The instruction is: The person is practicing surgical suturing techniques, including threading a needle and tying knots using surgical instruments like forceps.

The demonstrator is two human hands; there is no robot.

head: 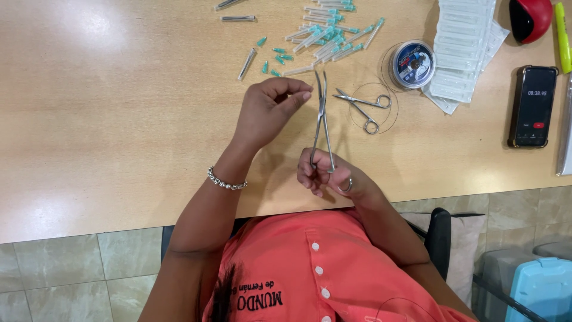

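My right hand grips the ring handles of long steel forceps, whose tips point away from me toward a pile of needles. My left hand hovers beside the forceps' tips with thumb and forefinger pinched together; whether anything thin sits between them cannot be seen. A silver bracelet circles my left wrist. A second pair of steel scissors-like forceps lies on the wooden table just right of the tips, over a loop of clear thread.
A heap of teal-capped needles lies at the far edge. A spool of clear line, a stack of white sterile packets, a phone showing a timer, a red-black object and a yellow marker sit right.
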